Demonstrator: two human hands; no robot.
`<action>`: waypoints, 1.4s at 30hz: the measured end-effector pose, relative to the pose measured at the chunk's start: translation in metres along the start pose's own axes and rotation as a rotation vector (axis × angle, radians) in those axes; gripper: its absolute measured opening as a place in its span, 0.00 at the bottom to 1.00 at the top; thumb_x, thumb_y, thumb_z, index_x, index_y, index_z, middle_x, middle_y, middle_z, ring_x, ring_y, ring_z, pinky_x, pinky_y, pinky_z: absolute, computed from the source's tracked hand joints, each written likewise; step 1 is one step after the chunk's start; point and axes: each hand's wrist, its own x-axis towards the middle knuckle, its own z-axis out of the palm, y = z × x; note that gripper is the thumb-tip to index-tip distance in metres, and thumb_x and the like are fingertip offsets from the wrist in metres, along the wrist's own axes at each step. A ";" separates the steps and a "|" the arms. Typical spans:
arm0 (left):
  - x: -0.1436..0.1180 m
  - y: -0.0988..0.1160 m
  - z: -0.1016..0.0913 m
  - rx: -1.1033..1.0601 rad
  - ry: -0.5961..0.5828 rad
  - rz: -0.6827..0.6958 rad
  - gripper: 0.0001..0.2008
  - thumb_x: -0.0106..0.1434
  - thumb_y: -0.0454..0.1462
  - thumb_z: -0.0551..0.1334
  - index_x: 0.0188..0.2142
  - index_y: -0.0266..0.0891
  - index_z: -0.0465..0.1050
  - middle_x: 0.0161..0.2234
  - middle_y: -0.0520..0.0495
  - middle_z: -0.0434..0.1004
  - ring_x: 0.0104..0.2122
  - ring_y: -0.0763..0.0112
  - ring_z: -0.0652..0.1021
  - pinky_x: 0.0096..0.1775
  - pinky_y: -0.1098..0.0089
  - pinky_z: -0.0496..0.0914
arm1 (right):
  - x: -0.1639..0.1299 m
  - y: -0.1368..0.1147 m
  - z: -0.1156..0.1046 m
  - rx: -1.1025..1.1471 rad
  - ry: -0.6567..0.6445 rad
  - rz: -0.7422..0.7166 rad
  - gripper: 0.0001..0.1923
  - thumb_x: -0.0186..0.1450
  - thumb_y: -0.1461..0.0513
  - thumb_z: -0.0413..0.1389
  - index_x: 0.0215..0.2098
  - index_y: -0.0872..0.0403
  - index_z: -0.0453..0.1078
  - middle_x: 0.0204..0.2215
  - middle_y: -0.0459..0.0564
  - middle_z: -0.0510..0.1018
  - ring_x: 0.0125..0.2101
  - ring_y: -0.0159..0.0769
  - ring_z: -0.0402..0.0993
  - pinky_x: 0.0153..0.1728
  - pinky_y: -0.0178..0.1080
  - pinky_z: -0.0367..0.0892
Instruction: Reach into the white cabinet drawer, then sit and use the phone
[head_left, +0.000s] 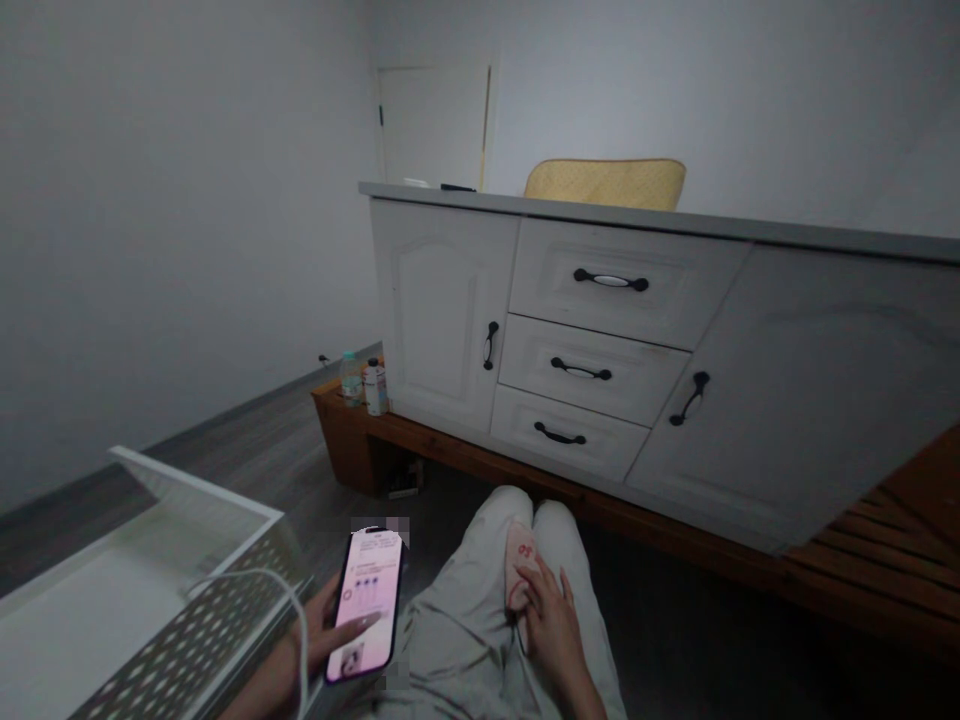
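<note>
- Left hand (330, 630): fingers curled around a phone (367, 605), thumb lying across the lower screen; the phone is tilted up toward the face so the lit screen can be read; a white cable (247, 580) loops from the basket side down past this hand, though where it ends cannot be told.
- Right hand (551, 620): resting on the lap, fingers extended and lightly pressed on a small pink pouch (520, 565) with red marks; the pouch lies in the groove between the knees (525, 515), which keeps it from sliding off; whether the fingers pinch it or only cover it cannot be told.
- Cabinet (600, 340) (landmark): white, with two doors and three drawers, all closed; it stands on a low wooden platform (465, 450), directly ahead of the knees.
- Bottles (364, 380): grouped upright on the platform's corner, just left of the cabinet, out of the way of the doors.
- Cushion (604, 183): yellow, behind the cabinet's top, leaning upright against the wall.
- Basket (187, 600): white with perforated sides, on the floor well left of the cabinet, close beside the left hand.
</note>
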 end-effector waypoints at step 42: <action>-0.005 0.013 0.016 -0.027 0.012 -0.036 0.25 0.49 0.40 0.74 0.46 0.38 0.73 0.37 0.42 0.86 0.37 0.52 0.83 0.42 0.57 0.78 | -0.001 -0.003 -0.001 0.042 0.048 0.016 0.28 0.58 0.68 0.45 0.54 0.48 0.70 0.62 0.51 0.70 0.65 0.37 0.60 0.69 0.57 0.40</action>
